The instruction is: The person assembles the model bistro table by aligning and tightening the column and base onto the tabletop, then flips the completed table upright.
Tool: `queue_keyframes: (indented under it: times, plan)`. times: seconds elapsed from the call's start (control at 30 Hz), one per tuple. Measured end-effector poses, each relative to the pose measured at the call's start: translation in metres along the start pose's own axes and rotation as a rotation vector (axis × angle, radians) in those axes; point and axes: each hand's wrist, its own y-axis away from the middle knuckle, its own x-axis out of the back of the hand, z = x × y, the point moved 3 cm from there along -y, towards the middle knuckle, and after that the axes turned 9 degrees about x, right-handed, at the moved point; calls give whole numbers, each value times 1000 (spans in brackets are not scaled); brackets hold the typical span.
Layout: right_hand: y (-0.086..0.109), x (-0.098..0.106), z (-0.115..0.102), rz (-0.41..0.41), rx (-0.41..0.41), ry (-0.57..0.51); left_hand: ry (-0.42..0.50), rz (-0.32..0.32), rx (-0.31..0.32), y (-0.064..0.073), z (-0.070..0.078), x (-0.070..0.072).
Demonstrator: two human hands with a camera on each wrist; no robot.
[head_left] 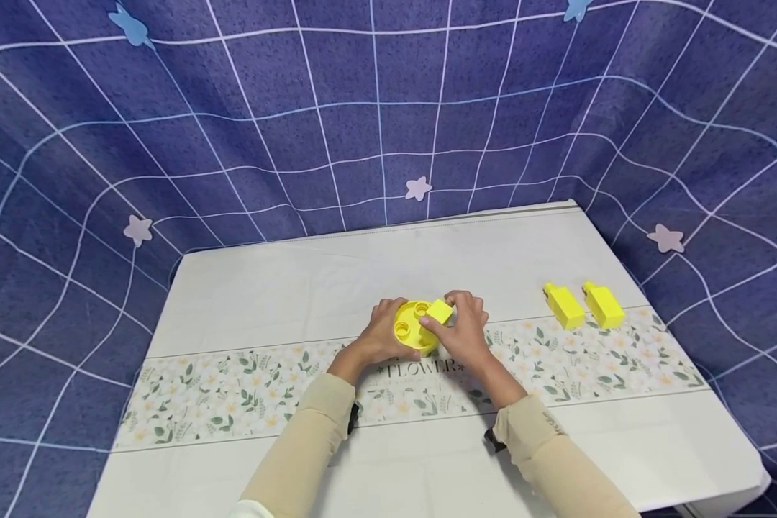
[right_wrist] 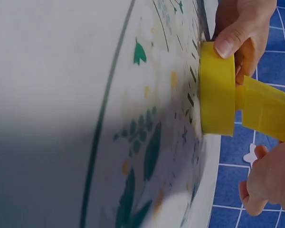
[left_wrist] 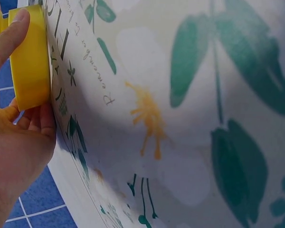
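A round yellow base [head_left: 411,341] with raised ring-shaped sockets lies on the table cover, its thick side wall [left_wrist: 31,66] showing in the left wrist view. My left hand [head_left: 377,337] grips it from the left, thumb on the near side and fingers round the far side. A yellow rectangular block [head_left: 440,311] stands over the base's right part, held in my right hand [head_left: 466,332] between thumb and fingers. From the right wrist, the block [right_wrist: 266,107] looks slightly tilted, its narrow neck meeting the base's top. The neck's end is hidden.
Two more yellow blocks [head_left: 564,307] with narrow necks lie side by side on the right of the table. The white table cover [head_left: 285,288] carries a flowered band with lettering. A blue curtain [head_left: 337,137] with a white grid hangs behind and at both sides.
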Motion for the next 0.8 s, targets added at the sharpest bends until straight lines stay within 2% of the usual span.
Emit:
queue_keyframes:
  times: [0.17, 0.27, 0.37, 0.63, 0.73, 0.8]
  plan:
    - [1, 7, 0, -126, -49, -104, -7, -3, 11, -1, -1, 0]
    - [2, 11, 3, -155, -86, -180, -6, -1, 14, -1, 0, 0]
    - [3, 12, 5, -135, -94, -220, -6, -4, 15, 0, 1, 0]
    - [8, 2, 1, 39, -101, -192, -15, -2, 15, 0, 1, -1]
    - [10, -1, 0, 44, -105, -183, -17, 3, 21, 0, 1, -1]
    - [12, 1, 0, 13, -109, -194, -18, 1, 31, 0, 0, -2]
